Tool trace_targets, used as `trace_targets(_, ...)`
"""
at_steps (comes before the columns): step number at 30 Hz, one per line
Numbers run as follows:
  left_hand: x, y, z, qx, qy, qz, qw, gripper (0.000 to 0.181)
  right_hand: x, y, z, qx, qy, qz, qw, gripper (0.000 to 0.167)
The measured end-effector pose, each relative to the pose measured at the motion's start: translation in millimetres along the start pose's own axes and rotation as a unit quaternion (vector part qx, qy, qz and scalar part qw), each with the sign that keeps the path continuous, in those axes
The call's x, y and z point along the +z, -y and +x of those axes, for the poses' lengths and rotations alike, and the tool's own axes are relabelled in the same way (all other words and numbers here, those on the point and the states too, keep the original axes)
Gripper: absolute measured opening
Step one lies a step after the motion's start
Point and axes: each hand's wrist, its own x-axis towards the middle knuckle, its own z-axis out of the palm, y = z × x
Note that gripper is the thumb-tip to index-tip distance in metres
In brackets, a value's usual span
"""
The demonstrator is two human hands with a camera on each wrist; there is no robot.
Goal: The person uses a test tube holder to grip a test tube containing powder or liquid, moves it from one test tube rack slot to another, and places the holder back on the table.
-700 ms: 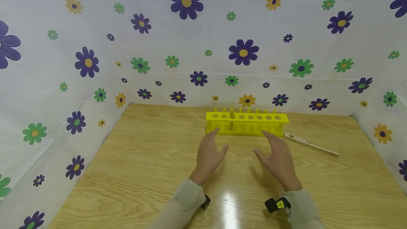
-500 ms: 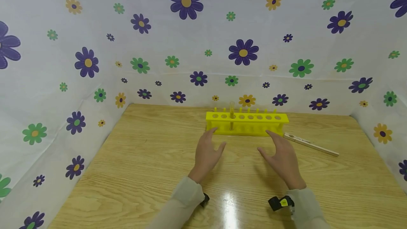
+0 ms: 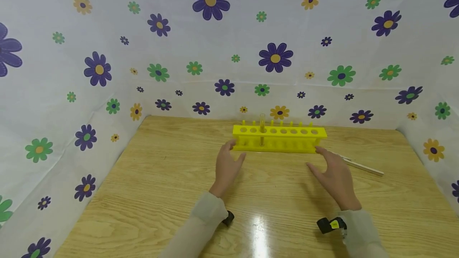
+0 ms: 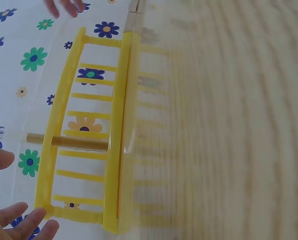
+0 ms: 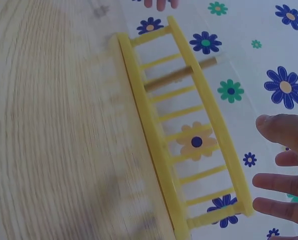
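A yellow test tube rack point(image 3: 279, 131) stands at the back of the table, with a row of round holes and pegs behind them. One glass test tube point(image 3: 262, 123) is upright in the third hole from the left and holds brownish-yellow liquid point(image 4: 81, 143). My left hand point(image 3: 226, 169) is by the rack's left end, fingers spread and thumb apart. Near its right end is my right hand point(image 3: 338, 176), also spread and holding nothing. Whether any fingertip touches the rack, I cannot tell. A wooden test tube holder point(image 3: 363, 167) lies right of the rack, partly hidden behind my right hand.
The wood-grain table point(image 3: 157, 194) reaches back to a white cloth point(image 3: 229, 31) with printed flowers, which stands close behind the rack and along both sides. Each wrist wears a dark strap with a small camera point(image 3: 326, 226).
Both hands have moved apart: the left one to the left, the right one to the right, now covering part of the wooden holder. The rack and test tube stay in place.
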Motion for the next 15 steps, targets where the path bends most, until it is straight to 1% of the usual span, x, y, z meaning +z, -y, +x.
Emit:
trace_targets(2,-0.1,1.9,3.7,-0.016,-0.007,-0.037,0.9992,0.050,-2,-4,-0.3,0.005,0.001,0.000,1.0000,0.050)
trace_targets(5,0.0,4.8,9.5,-0.036,-0.012,-0.085,0.9956,0.050,-5,-10,-0.7,0.011,0.003,-0.002,0.9999,0.049)
trace_targets(8,0.1,7.4,15.0,-0.057,-0.014,-0.117,0.9915,0.049,-7,-16,-0.6,0.008,-0.002,-0.005,1.0000,0.048)
trace_targets(13,0.8,12.0,23.3,-0.089,-0.011,-0.160,0.9830,0.047,-10,-27,0.6,-0.003,-0.022,-0.008,0.9997,0.048)
trace_targets(15,0.9,13.2,26.3,-0.102,-0.010,-0.181,0.9781,0.046,-12,-29,1.2,-0.005,-0.026,-0.011,0.9996,0.048)
